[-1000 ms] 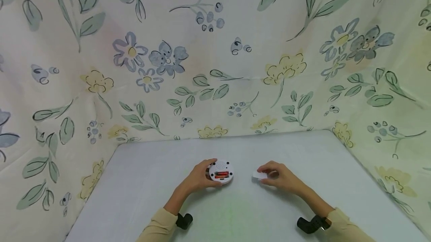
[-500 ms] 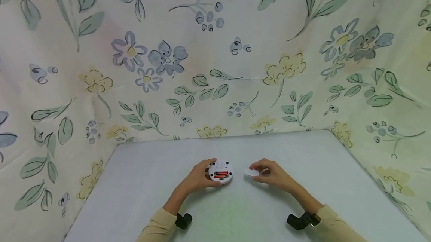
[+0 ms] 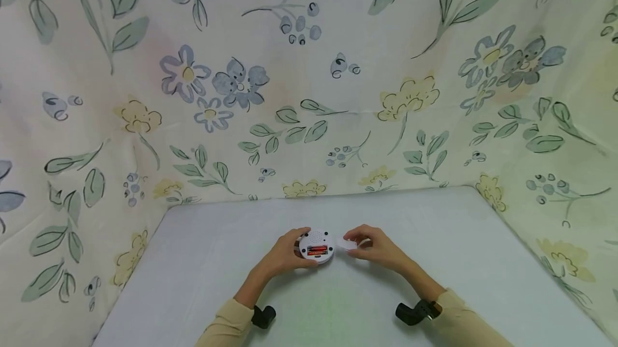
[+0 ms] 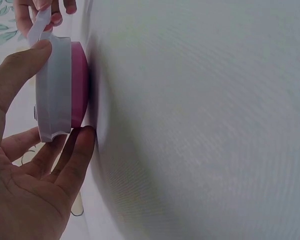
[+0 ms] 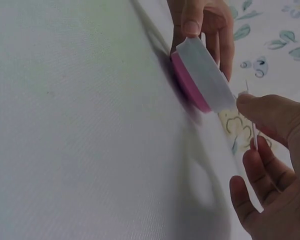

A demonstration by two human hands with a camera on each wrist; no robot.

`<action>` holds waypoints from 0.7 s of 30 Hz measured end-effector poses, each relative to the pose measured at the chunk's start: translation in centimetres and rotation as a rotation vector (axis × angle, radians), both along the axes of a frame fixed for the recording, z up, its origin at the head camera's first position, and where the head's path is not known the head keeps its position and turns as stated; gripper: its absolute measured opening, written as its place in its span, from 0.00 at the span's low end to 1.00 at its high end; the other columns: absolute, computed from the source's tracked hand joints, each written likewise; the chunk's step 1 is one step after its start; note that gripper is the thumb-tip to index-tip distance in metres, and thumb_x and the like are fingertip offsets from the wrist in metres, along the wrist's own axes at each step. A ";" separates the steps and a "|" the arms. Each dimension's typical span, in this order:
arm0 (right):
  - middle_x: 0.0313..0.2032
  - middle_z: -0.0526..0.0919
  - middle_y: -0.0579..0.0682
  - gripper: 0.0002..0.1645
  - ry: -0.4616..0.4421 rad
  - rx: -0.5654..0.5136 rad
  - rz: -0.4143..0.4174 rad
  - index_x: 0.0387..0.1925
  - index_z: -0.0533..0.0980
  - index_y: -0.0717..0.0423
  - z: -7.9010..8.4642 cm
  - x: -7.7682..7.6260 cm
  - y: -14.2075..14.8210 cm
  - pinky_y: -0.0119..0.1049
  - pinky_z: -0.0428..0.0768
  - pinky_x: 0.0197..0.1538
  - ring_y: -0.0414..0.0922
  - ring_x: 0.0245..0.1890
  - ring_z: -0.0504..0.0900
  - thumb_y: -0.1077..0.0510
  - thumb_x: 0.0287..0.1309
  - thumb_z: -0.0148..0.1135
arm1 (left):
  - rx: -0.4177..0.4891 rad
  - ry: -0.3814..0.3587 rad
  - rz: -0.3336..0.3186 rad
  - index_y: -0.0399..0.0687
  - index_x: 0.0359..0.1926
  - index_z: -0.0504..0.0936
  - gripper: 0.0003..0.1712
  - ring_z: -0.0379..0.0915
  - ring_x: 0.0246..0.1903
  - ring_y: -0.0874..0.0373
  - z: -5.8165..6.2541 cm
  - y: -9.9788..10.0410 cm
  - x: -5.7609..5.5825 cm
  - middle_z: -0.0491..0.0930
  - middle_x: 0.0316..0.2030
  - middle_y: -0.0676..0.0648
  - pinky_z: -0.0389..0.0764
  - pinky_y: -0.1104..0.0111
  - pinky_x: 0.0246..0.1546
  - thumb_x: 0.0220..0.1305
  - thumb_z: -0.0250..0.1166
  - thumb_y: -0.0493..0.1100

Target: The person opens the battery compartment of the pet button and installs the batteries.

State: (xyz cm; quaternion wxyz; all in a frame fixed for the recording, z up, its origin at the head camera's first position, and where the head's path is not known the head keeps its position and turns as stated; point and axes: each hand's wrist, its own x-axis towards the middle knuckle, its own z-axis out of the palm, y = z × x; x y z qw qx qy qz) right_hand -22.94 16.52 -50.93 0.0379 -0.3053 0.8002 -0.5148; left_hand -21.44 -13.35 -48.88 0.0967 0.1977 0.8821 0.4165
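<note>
My left hand (image 3: 285, 253) grips a round white device (image 3: 316, 237) by its left side, thumb and fingers on opposite edges. Its upturned face has speaker holes, small dark feet and an uncovered battery bay holding two red batteries (image 3: 317, 250). From the side, the left wrist view shows the white body (image 4: 54, 90) with a pink part (image 4: 79, 85) toward the table. Just right of the device, my right hand (image 3: 374, 245) pinches a thin white battery cover (image 3: 346, 244) between thumb and fingers. A narrow gap separates cover and device in the head view.
A white cloth-covered table (image 3: 232, 229) lies under both hands. Floral fabric (image 3: 309, 95) rises behind it and along both sides. Black wrist cameras (image 3: 264, 317) are strapped to both forearms.
My right hand has moved left with the battery cover, bringing it close to the device's right edge. The left hand and the device have stayed nearly still.
</note>
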 end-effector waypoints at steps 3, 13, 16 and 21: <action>0.49 0.81 0.65 0.21 -0.009 0.001 -0.002 0.53 0.79 0.70 0.1 0.0 -0.6 0.44 0.82 0.49 0.64 0.45 0.77 0.70 0.58 0.72 | 0.005 -0.011 0.002 0.38 0.73 0.66 0.50 0.73 0.54 0.47 0.1 0.1 0.0 0.69 0.66 0.38 0.80 0.59 0.50 0.54 0.81 0.48; 0.50 0.82 0.54 0.21 -0.007 -0.041 0.033 0.54 0.81 0.60 0.6 -0.1 -2.3 0.49 0.82 0.50 0.56 0.46 0.78 0.64 0.59 0.74 | 0.000 -0.005 -0.002 0.39 0.73 0.66 0.50 0.72 0.54 0.46 0.1 0.0 0.0 0.70 0.64 0.38 0.80 0.58 0.50 0.54 0.81 0.47; 0.50 0.82 0.54 0.21 0.001 -0.044 0.037 0.53 0.81 0.60 0.5 -0.1 -2.8 0.49 0.82 0.49 0.56 0.45 0.77 0.65 0.58 0.74 | -0.007 0.001 -0.004 0.39 0.73 0.66 0.50 0.72 0.54 0.47 0.1 0.0 -0.1 0.70 0.64 0.38 0.79 0.58 0.50 0.54 0.81 0.48; 0.49 0.82 0.58 0.19 0.005 -0.030 0.047 0.53 0.80 0.64 1.4 0.4 -3.8 0.47 0.82 0.50 0.57 0.45 0.78 0.67 0.59 0.72 | -0.004 0.011 -0.012 0.38 0.73 0.66 0.50 0.72 0.54 0.47 0.2 0.1 -0.1 0.71 0.63 0.38 0.80 0.58 0.50 0.54 0.81 0.47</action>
